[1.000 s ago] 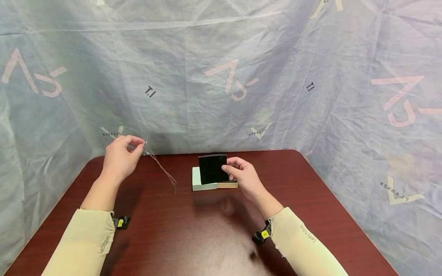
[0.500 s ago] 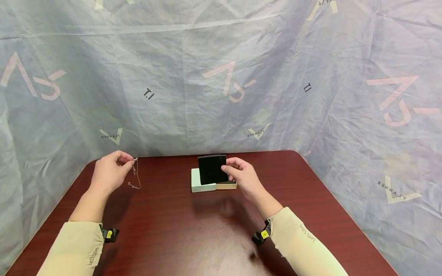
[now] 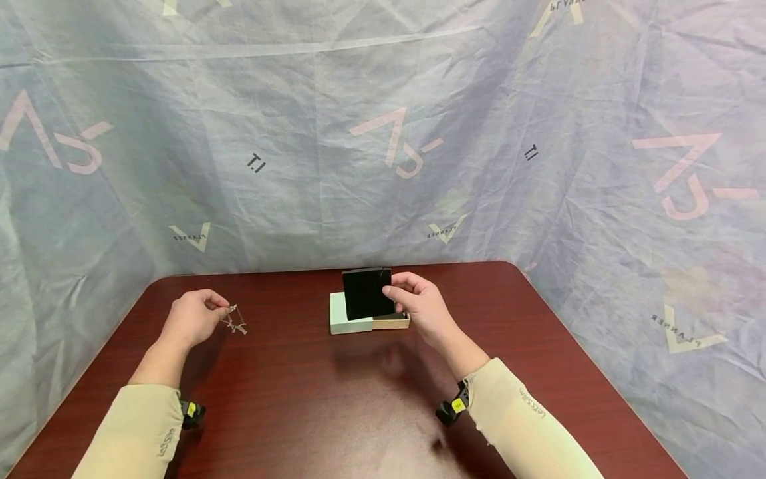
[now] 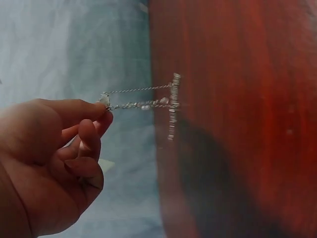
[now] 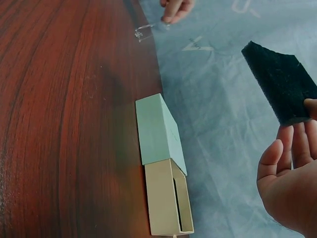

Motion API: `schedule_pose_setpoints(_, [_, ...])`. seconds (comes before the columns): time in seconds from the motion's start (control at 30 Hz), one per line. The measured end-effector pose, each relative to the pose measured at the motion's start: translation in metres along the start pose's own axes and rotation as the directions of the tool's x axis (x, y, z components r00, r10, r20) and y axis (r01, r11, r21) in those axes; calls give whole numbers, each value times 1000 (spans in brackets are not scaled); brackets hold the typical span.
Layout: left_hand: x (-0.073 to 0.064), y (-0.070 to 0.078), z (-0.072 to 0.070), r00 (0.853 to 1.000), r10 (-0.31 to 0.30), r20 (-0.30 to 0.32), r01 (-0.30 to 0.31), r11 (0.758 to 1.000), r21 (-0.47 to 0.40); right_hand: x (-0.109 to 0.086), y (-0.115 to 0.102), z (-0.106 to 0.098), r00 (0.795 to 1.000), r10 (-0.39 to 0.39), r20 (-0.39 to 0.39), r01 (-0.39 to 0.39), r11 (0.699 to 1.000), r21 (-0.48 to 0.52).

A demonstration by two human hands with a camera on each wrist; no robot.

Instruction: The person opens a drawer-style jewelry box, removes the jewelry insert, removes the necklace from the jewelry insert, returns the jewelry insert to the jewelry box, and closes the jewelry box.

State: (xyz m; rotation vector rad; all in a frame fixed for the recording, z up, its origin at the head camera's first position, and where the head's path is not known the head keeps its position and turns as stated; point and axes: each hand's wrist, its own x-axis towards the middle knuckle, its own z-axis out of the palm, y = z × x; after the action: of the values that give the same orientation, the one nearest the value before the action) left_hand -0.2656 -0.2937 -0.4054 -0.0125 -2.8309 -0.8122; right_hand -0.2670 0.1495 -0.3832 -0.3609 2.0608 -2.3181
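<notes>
My left hand (image 3: pixel 194 318) pinches a thin silver jewellery chain (image 4: pixel 174 96) between thumb and fingertips at the table's left side. Its loops dangle, and the lower part lies bunched close to the tabletop in the head view. Between thumb and fingers, my right hand (image 3: pixel 423 305) holds a square black foam pad (image 3: pixel 366 294) by its right edge, tilted upright. Below and behind the pad sits a small slide box: a pale green sleeve (image 5: pixel 153 129) with its cream drawer (image 5: pixel 161 198) pulled out to the right. In the head view the pad hides part of the box.
The dark red wooden table (image 3: pixel 311 399) has rounded far corners. A grey printed cloth (image 3: pixel 335 166) hangs close behind it and along both sides. Each wrist carries a small black camera.
My left hand has moved left and downward with the chain, which now hangs nearer the table. The right hand and black foam pad have stayed in place over the box.
</notes>
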Motion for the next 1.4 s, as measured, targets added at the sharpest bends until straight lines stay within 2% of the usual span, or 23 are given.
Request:
schedule_pose_setpoints(0.27, [0,-19,16,991,-74,111,73,997,12,0,0,1,1000,0,-1,0,1000,-2])
schedule_pose_setpoints(0.47, [-3,-25,19,982,-109,157,106,994,29,-1,0,2,1000,-3,-2,3,1000,4])
schedule_pose_setpoints(0.83, [-3,-32,17,984,-108,145,101,993,55,-2,-1,1,1000,-1,-5,0,1000,0])
schedule_pose_setpoints(1.0, [-2,-33,13,981,-128,145,120,991,67,-3,-2,2,1000,-2,-9,2,1000,6])
schedule_pose_setpoints(1.2, [0,-23,12,986,-123,113,117,991,58,-3,-3,0,1000,1,-12,-1,1000,6])
schedule_pose_setpoints(1.4, [3,-6,20,993,-76,94,75,997,11,-3,-4,-1,1000,-3,-11,3,1000,5])
